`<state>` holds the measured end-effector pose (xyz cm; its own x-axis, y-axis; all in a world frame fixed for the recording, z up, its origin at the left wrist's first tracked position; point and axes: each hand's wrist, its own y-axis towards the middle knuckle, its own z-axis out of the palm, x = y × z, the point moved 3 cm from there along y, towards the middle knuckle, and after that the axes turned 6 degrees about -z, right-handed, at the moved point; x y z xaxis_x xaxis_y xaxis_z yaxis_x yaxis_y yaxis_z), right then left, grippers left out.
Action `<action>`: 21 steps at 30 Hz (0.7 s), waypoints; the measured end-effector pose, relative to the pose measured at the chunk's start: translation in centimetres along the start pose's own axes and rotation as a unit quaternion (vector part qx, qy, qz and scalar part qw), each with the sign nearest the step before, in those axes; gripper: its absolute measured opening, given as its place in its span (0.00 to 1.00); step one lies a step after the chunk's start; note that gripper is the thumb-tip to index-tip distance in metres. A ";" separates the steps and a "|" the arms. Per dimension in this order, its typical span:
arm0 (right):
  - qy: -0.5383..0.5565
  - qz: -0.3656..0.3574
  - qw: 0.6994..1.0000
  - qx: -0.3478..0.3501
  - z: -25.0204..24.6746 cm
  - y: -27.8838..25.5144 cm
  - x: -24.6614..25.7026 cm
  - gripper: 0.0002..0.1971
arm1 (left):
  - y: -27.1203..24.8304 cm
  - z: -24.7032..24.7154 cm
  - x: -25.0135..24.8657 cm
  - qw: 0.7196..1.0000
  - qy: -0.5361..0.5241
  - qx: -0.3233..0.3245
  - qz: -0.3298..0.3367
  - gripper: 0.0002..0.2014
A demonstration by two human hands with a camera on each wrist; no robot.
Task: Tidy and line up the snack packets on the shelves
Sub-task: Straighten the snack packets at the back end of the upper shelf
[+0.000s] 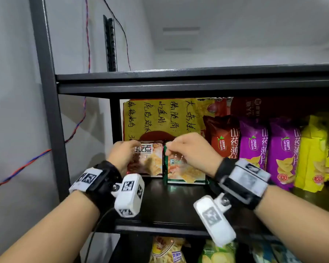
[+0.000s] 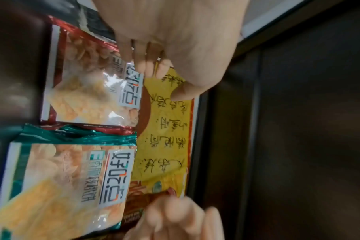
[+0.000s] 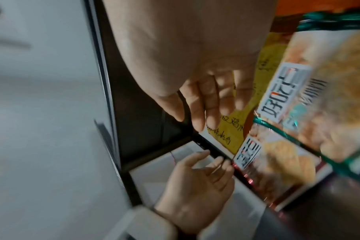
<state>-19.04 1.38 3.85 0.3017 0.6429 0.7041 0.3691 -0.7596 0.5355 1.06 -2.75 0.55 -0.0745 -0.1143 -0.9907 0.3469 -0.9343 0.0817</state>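
Two small snack packets stand side by side at the left end of the middle shelf [image 1: 169, 204]: a red-edged packet [image 1: 150, 162] and a green-edged packet [image 1: 186, 173]. My left hand [image 1: 130, 147] has its fingertips [image 2: 142, 65] on the red packet's [image 2: 86, 84] top left corner, thumb apart. My right hand [image 1: 171, 150] hovers over the green packet's top edge. In the right wrist view its fingers [image 3: 201, 105] hang loose with nothing in them, and the green packet [image 3: 323, 97] lies off to their side.
A large yellow bag with handwriting [image 1: 160, 118] leans behind the two packets. To the right stand a dark red yam crisp bag [image 1: 222, 137], two purple ones [image 1: 253, 145] and yellow bags [image 1: 315, 152]. The upper shelf [image 1: 179, 80] hangs close overhead. More packets [image 1: 167, 249] sit below.
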 end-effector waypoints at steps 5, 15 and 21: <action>-0.273 -0.004 0.961 0.046 3.2 5.6 -1.4 0.13 | 2.4 -0.3 0.9 0.995 0.055 -0.018 -0.075 0.11; -0.504 0.047 0.842 0.188 5.9 11.7 -4.0 0.07 | 5.7 -1.2 3.5 0.993 0.065 -0.001 -0.101 0.03; -0.486 0.042 0.852 0.189 6.0 12.1 -5.1 0.27 | 5.9 -0.8 3.8 0.992 0.090 0.035 -0.081 0.06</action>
<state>-10.79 -10.47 3.96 0.8585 0.5057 -0.0846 0.5123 -0.8387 0.1846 3.54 -8.38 -2.78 0.0465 0.0956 -0.9943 0.2775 -0.9575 -0.0791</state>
